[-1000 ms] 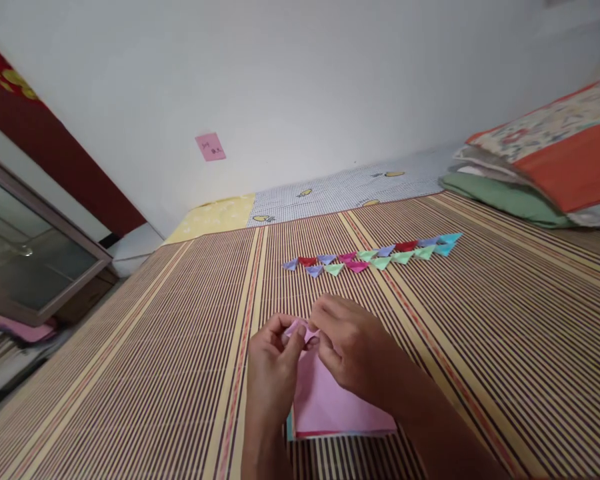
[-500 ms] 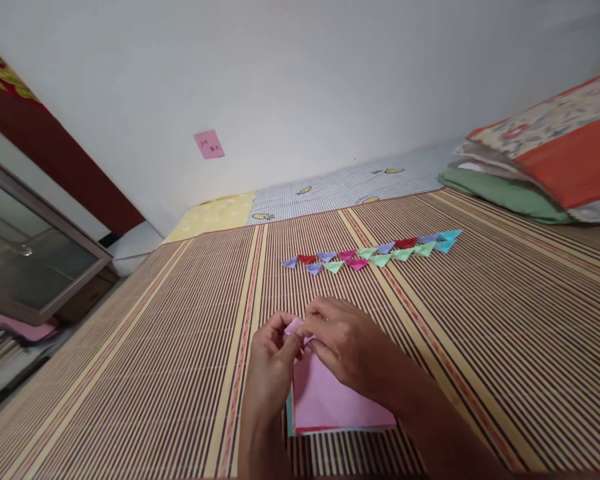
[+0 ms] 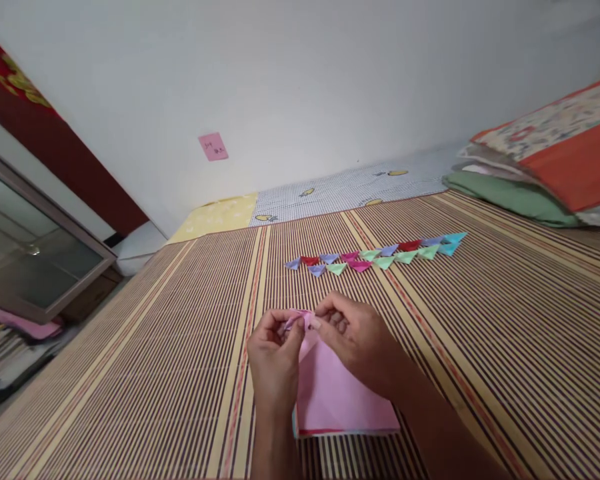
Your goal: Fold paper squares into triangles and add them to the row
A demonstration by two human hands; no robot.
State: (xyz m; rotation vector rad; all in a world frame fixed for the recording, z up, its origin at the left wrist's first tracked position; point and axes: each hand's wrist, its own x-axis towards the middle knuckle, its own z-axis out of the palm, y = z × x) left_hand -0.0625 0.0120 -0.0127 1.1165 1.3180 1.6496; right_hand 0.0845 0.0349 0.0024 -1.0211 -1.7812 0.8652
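Between my fingertips is a small folded piece of pink paper [image 3: 300, 320], partly hidden by the fingers. My left hand [image 3: 276, 353] pinches its left side between thumb and forefinger. On the right edge of the same piece, my right hand [image 3: 357, 340] has thumb and forefinger closed. Beneath both hands lies a stack of square coloured paper [image 3: 347, 393], pink on top, with red and blue edges showing below. Farther off, several folded paper triangles [image 3: 360, 265] in purple, red, green, magenta and blue stand in two slanting rows.
A striped bamboo mat [image 3: 180, 347] covers the surface. Folded bedding [image 3: 555, 167] is piled at the far right. A pink note [image 3: 213, 147] sticks to the white wall [image 3: 330, 80]. At left are a glass-fronted cabinet [image 3: 35, 247] and stacked books [image 3: 10, 350].
My right hand has shifted slightly right, from over the folded paper to its right edge, so more of the paper shows. The left hand keeps its pinch. The view has moved slightly.
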